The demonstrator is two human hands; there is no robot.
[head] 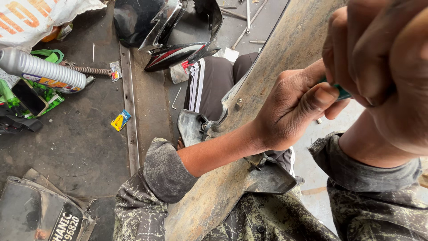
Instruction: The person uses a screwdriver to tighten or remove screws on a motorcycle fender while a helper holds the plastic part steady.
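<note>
A long dusty tan scooter body panel [285, 49] runs diagonally across my lap from lower middle to upper right. My left hand [292, 109] presses against its edge, thumb pinching the green shaft of a tool [342, 92]. My right hand [383, 67], close to the camera, is closed around the same tool's handle, which is mostly hidden. A grey plastic bracket [191, 127] and a bolt [239, 103] sit at the panel's lower end.
On the dirty concrete floor lie a black and red fairing [178, 53], a grey oil bottle [44, 69], a phone [29, 98], a spring [91, 70], a yellow wrapper [120, 120], wrenches [247, 18] and a plate [40, 214]. A metal floor rail [129, 107] runs vertically.
</note>
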